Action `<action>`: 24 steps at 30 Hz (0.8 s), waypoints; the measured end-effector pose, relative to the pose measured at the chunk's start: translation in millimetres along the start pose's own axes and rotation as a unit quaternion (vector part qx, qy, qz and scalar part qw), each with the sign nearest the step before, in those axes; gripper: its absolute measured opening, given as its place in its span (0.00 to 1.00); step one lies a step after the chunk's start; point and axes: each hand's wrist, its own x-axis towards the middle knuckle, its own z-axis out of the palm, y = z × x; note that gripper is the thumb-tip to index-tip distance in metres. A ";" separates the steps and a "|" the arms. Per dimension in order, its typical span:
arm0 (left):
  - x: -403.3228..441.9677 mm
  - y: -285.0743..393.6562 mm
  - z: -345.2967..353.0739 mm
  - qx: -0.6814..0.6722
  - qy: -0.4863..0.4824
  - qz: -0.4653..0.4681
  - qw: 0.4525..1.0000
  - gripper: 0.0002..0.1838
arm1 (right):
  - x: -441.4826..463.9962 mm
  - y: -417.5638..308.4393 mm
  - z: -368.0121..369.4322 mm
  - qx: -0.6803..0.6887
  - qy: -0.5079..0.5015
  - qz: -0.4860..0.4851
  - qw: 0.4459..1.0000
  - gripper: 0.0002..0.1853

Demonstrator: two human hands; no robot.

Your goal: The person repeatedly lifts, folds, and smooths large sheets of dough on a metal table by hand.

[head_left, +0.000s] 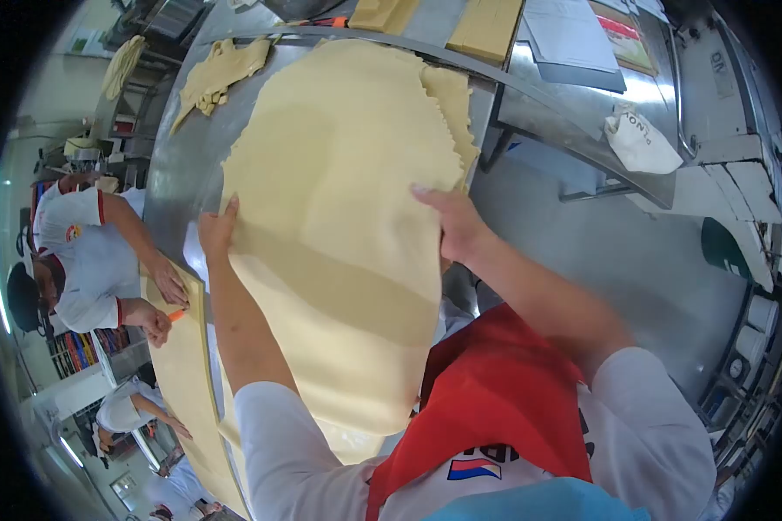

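Observation:
A large, pale yellow sheet of dough [339, 174] stretches over the metal table and hangs down toward my red apron. My left hand [218, 230] grips its left edge, thumb on top and fingers hidden beneath. On the opposite edge my right hand [453, 224] holds the dough the same way, its thumb on the upper face and fingers curled under. The far rim of the sheet is ragged. Beneath it, at the right, another layer of dough [453, 100] shows.
Torn dough scraps [221, 74] lie at the table's far left. Wooden boards [486, 30] sit beyond the metal edge. A white cloth bag [641, 139] rests on the side table. At left, a co-worker holds an orange-handled tool [178, 314] over another dough sheet [178, 369]; more people stand behind.

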 end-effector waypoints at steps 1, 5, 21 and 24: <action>-1.3 0.5 -4.6 -0.008 -0.024 0.010 1.000 0.43 | -2.8 -1.9 -7.0 0.000 0.001 0.004 1.000 0.26; 29.6 -31.9 1.3 -0.060 -0.071 0.044 0.995 0.44 | -2.2 0.6 -15.0 0.079 -0.059 0.021 0.995 0.24; -7.0 101.1 -172.6 -0.099 -0.048 0.203 0.973 0.24 | 23.9 -41.6 48.8 -0.011 -0.081 -0.068 0.994 0.30; 14.0 121.0 -189.7 -0.205 -0.019 0.242 0.948 0.26 | 4.2 -82.6 40.5 -0.050 -0.127 -0.144 0.980 0.33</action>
